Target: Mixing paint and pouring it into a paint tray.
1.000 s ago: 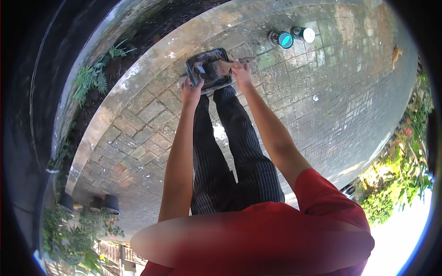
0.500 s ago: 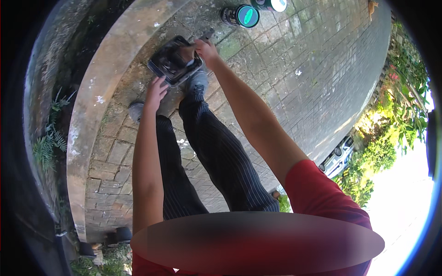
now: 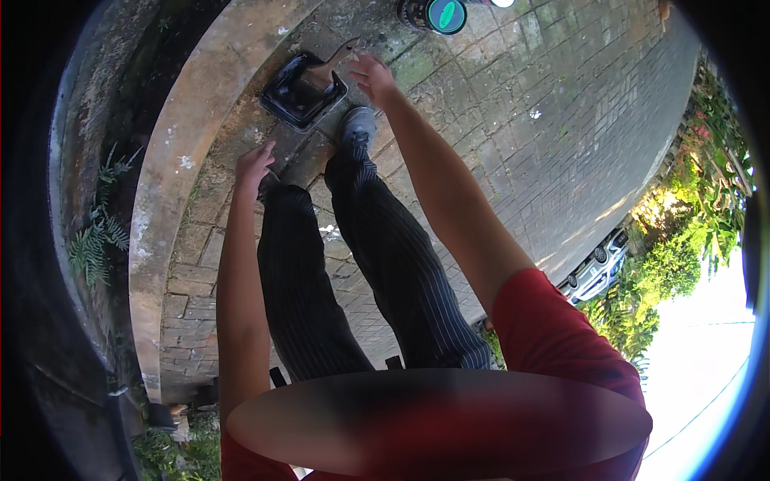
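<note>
Tray (image 3: pixel 290 90), black and squarish, is sitting on the paving (image 3: pixel 481 104) just left of the right shoe (image 3: pixel 358 127), with a brown brush (image 3: pixel 319 75) lying over its far right edge. Brush runs diagonally: wide end in the tray, handle poking out up and right. Right hand (image 3: pixel 373 78) is easily the nearer one, fingers spread, nothing in them, handle just past the tips and a bit left, seemingly not touching. Left hand (image 3: pixel 254 167) hangs near the tray's lower left, fingers loosely stretched, also holding nothing.
</note>
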`<state>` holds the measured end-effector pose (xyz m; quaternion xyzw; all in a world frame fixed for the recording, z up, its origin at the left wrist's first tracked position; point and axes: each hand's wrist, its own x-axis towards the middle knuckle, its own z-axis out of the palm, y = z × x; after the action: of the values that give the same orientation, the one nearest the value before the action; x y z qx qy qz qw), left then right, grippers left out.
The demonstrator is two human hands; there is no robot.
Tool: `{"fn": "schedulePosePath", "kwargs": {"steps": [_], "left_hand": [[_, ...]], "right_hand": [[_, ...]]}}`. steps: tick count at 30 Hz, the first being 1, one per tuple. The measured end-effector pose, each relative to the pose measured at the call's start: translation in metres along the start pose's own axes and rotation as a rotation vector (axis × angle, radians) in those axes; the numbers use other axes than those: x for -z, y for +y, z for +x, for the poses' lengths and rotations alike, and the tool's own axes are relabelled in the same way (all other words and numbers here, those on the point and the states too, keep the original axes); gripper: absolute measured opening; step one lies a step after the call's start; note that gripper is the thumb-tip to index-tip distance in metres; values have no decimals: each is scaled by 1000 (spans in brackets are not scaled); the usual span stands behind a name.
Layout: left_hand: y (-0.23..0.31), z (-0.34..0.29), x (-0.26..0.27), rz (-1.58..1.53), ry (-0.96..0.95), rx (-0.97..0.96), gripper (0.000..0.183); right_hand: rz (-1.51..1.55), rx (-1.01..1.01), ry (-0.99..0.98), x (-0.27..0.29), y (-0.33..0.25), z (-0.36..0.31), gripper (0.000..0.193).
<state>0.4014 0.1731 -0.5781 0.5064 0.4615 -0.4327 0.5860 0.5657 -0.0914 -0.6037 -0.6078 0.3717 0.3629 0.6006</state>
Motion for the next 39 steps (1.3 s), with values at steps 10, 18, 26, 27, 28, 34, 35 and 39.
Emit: {"fn": "schedulePosePath", "kwargs": {"steps": [10, 18, 26, 27, 28, 34, 35, 39], "left_hand": [[-7, -139, -94, 43, -95, -205, 26], [14, -155, -172, -194, 154, -183, 30], [-39, -145, -288, -272, 95, -260, 35], [-48, -141, -290, -231, 106, -280, 38], [-60, -137, -286, -222, 117, -278, 38], [-69, -120, -271, -269, 252, -175, 47], [-70, -120, -269, -294, 249, -176, 49], [-71, -122, -262, -266, 255, -171, 50]], "right_hand": [[-500, 15, 303, 146, 25, -91, 39], [-657, 621, 751, 145, -68, -20, 16], [-1238, 822, 761, 147, -156, 58, 17], [-1319, 770, 700, 147, -156, 62, 21], [-1307, 768, 693, 147, -153, 67, 21], [-1601, 1092, 672, 165, -159, 86, 17], [-1604, 1147, 665, 165, -158, 88, 13], [-1740, 1334, 585, 167, -163, 93, 9]]}}
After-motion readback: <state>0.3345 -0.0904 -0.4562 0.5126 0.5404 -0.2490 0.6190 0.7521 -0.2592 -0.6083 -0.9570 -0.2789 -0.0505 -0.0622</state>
